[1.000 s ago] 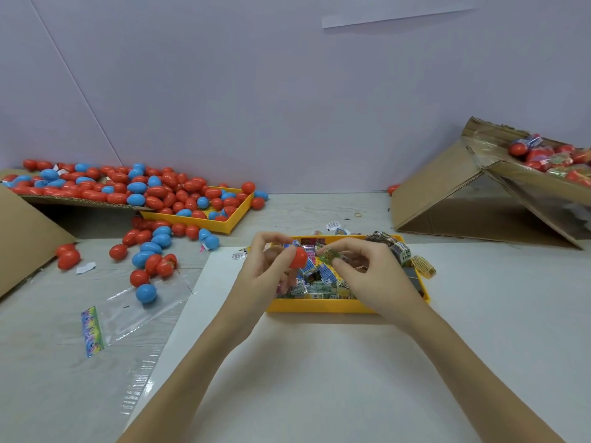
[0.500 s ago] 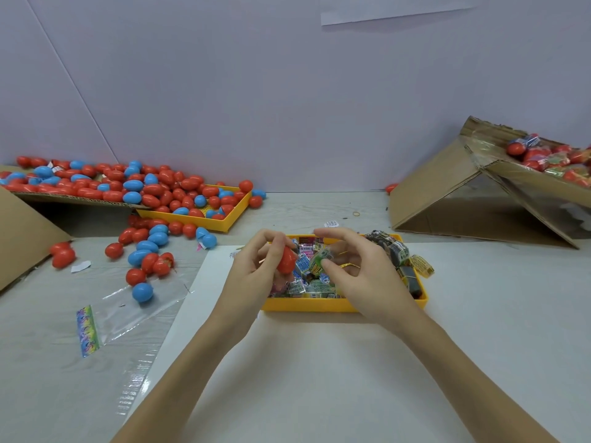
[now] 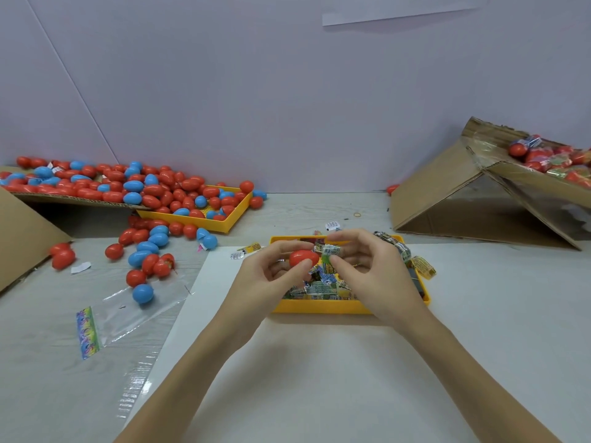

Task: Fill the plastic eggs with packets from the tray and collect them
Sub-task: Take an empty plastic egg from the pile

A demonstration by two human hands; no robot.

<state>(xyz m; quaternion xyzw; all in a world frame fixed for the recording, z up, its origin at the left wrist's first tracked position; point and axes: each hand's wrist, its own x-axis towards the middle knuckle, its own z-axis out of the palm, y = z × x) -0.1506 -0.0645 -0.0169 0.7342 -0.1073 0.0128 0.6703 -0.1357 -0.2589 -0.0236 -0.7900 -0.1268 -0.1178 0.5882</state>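
While both arms reach forward over the white sheet point(image 3: 319, 362), the left hand point(image 3: 268, 276) curls its fingers and thumb around a red egg point(image 3: 303, 258) and holds it up just above the yellow tray point(image 3: 319, 306). Right beside it, the right hand point(image 3: 371, 273) bends its fingers and pinches a small packet point(image 3: 329, 250) that touches the egg's end. Under the hands, more packets point(image 3: 319, 287) lie in the tray. Far to the left sits a big pile of red and blue eggs point(image 3: 128, 190).
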